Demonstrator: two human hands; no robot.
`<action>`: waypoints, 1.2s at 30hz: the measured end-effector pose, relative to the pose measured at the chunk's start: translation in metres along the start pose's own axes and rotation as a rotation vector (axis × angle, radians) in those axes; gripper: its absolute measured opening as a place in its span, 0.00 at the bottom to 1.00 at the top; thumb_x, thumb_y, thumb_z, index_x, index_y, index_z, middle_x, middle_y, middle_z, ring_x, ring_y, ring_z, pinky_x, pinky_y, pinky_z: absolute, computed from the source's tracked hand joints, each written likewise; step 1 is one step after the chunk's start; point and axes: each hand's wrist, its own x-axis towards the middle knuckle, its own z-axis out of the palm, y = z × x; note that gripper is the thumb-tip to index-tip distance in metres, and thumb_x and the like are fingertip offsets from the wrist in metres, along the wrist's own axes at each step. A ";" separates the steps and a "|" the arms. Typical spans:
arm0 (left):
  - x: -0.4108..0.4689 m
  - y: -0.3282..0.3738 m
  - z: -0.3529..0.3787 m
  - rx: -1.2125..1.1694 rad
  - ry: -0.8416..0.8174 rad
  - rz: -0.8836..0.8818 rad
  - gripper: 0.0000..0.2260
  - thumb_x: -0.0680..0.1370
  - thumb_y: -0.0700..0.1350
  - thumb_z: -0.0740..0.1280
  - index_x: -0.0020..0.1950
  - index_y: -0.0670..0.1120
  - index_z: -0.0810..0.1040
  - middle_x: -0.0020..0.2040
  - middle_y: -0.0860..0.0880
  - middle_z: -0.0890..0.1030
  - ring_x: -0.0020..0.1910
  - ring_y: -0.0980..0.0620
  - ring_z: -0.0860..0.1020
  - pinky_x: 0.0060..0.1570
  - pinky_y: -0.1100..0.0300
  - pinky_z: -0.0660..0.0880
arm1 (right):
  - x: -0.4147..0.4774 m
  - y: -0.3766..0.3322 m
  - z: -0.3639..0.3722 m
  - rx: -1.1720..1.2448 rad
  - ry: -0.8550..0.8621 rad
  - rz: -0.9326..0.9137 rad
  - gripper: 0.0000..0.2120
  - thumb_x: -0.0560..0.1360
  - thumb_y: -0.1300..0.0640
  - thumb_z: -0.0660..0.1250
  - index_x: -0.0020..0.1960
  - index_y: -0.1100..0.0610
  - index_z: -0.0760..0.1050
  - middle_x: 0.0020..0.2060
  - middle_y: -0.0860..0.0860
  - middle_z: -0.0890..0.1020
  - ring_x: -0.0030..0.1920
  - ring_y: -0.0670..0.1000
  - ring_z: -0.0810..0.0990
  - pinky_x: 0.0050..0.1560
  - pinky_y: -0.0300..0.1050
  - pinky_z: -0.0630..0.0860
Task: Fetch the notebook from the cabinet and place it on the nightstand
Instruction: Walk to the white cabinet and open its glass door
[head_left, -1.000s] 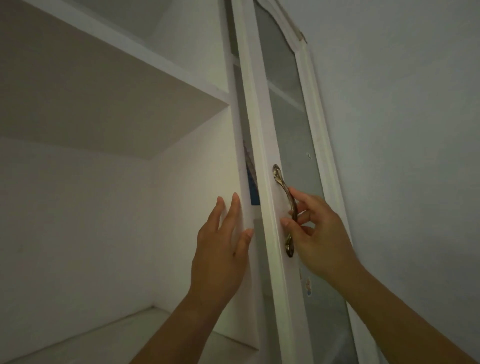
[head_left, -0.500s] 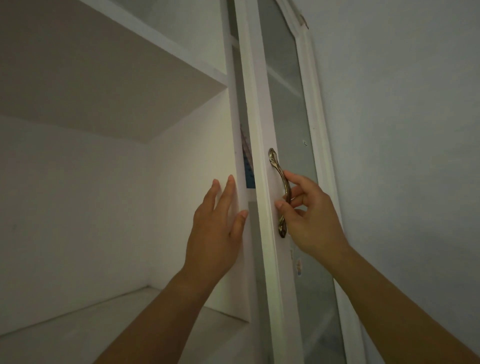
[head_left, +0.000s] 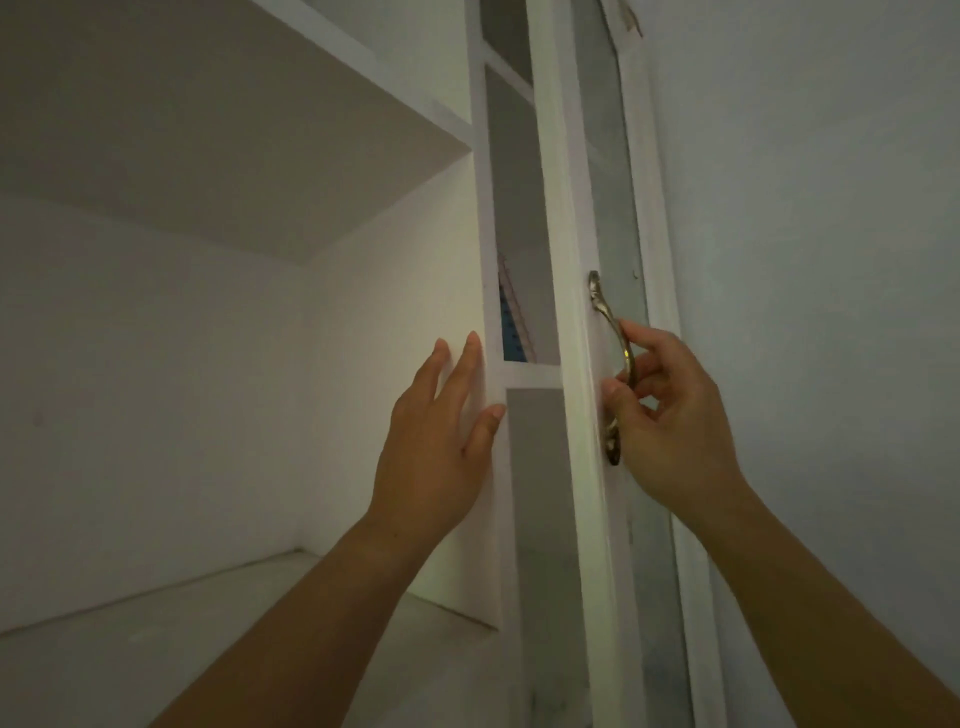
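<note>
A white cabinet door (head_left: 566, 260) with a glass pane stands ajar in front of me. My right hand (head_left: 670, 421) is closed around its brass handle (head_left: 615, 364). My left hand (head_left: 441, 431) lies flat, fingers spread, against the white upright divider (head_left: 485, 208) of the cabinet. Through the gap between divider and door I see a thin slice of a blue spiral-bound notebook (head_left: 511, 322) leaning on a shelf inside. Most of the notebook is hidden by the door frame.
To the left is an open white cabinet bay with a shelf above (head_left: 234, 130) and a shelf below (head_left: 208, 623). A plain grey wall (head_left: 831, 260) fills the right side.
The door has swung a little further open, widening the gap and showing more of the notebook. Both hands keep their hold and contact.
</note>
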 end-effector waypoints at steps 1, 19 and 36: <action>-0.001 0.001 0.001 0.014 0.005 -0.006 0.27 0.71 0.65 0.44 0.68 0.65 0.40 0.77 0.54 0.48 0.75 0.50 0.51 0.64 0.57 0.48 | 0.000 0.000 -0.014 0.032 0.006 -0.006 0.20 0.74 0.64 0.65 0.62 0.49 0.70 0.38 0.47 0.75 0.38 0.42 0.77 0.34 0.31 0.75; -0.019 0.043 -0.021 -0.101 -0.038 0.047 0.27 0.73 0.59 0.52 0.72 0.58 0.55 0.76 0.52 0.56 0.74 0.51 0.55 0.70 0.51 0.55 | 0.001 -0.022 -0.059 0.033 -0.117 0.116 0.20 0.75 0.61 0.65 0.61 0.43 0.67 0.42 0.48 0.78 0.44 0.48 0.79 0.43 0.28 0.75; -0.015 0.117 0.034 -0.559 -0.167 0.084 0.19 0.72 0.67 0.52 0.62 0.78 0.51 0.64 0.76 0.52 0.61 0.79 0.52 0.62 0.65 0.53 | 0.004 -0.015 -0.109 0.046 -0.124 0.154 0.22 0.74 0.64 0.65 0.64 0.46 0.69 0.39 0.51 0.80 0.43 0.50 0.81 0.56 0.57 0.75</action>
